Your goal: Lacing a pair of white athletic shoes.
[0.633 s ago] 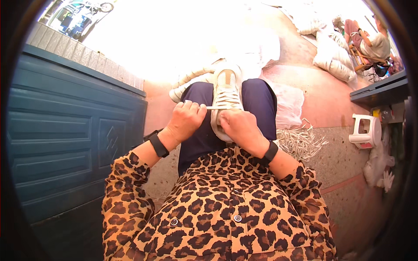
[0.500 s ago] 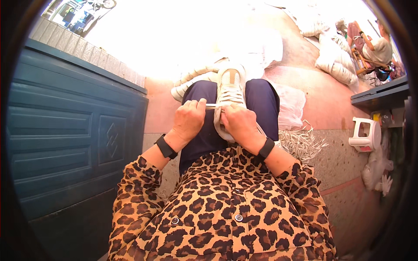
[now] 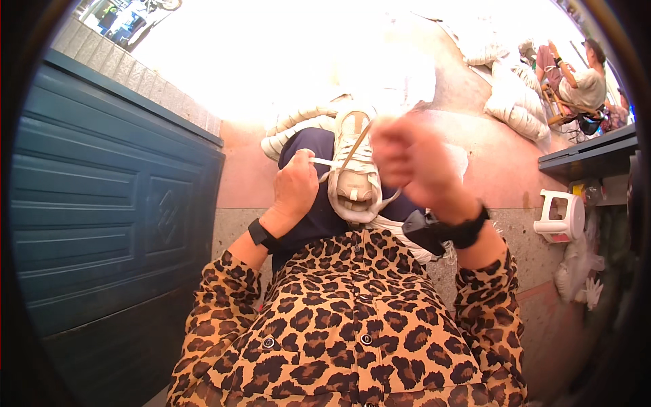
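Outdoors, a pinkish concrete floor (image 3: 502, 169) is seen washed out by harsh sun, with a dark teal panelled door (image 3: 108, 203) along the left. On the lap, over dark navy trousers (image 3: 319, 217), a white sneaker (image 3: 354, 169) is propped with its toe pointing away. One end of the white shoelace (image 3: 324, 163) is pinched tight between the fingers of the left hand (image 3: 295, 186), just beside the shoe's left edge. The right hand (image 3: 413, 159) is raised above the shoe's right side, closed around the other lace strand, though it's blurred so the exact pinch can't be made out. Black wristbands are worn on both wrists. A white plastic stool (image 3: 559, 216) is parked off to the right, and another person (image 3: 576, 74) is seated well apart near stuffed white sacks (image 3: 508, 108).
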The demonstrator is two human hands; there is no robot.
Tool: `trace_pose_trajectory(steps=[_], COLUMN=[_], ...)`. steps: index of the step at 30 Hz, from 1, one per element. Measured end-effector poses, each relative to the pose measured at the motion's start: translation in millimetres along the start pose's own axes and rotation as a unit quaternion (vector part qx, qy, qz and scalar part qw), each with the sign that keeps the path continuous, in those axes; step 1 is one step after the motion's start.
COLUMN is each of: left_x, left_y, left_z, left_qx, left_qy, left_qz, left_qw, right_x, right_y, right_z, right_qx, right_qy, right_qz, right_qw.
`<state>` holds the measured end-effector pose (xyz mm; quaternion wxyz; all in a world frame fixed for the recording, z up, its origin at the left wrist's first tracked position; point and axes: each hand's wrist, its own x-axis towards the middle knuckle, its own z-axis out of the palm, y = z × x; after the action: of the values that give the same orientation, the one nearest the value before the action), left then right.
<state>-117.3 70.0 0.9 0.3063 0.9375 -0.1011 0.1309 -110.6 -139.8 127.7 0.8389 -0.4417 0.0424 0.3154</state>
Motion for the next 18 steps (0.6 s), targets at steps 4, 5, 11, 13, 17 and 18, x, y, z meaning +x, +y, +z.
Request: trace_pose_trajectory(steps=[4, 5, 11, 13, 17, 18], left_x=[29.8, 45.0, 93.2, 93.8, 92.2, 92.7], left_y=[11.9, 20.6, 57.7, 56.0, 24.6, 15.4], left_z=[-5.6, -10.1, -14.5, -16.3, -13.8, -14.2], left_qx=[-0.06, -0.07, -0.339, -0.396, -0.523, -0.599], left_qy=[-0.153, -0.216, -0.585, -0.575, -0.401, -0.321], left_qz=[0.063, 0.033, 0.115, 0.062, -0.081, -0.183], left_qw=[0.984, 0.973, 0.728, 0.713, 0.748, 0.711], right_x=[-56.0, -54.3, -35.7, -35.0, -54.9, -61.8], right_y=[-79.6, -80.9, -75.7, -80.7, -98.6, -103.7], right_z=[24.0, 23.2, 32.3, 14.8, -49.9, -68.5], right_qx=[0.155, 0.153, 0.033, -0.169, 0.023, 0.084], right_qy=[-0.301, -0.302, -0.342, -0.149, -0.078, -0.164], right_qz=[-0.216, -0.217, -0.193, -0.368, -0.368, -0.317], right_qw=[0.916, 0.916, 0.919, 0.902, 0.926, 0.93])
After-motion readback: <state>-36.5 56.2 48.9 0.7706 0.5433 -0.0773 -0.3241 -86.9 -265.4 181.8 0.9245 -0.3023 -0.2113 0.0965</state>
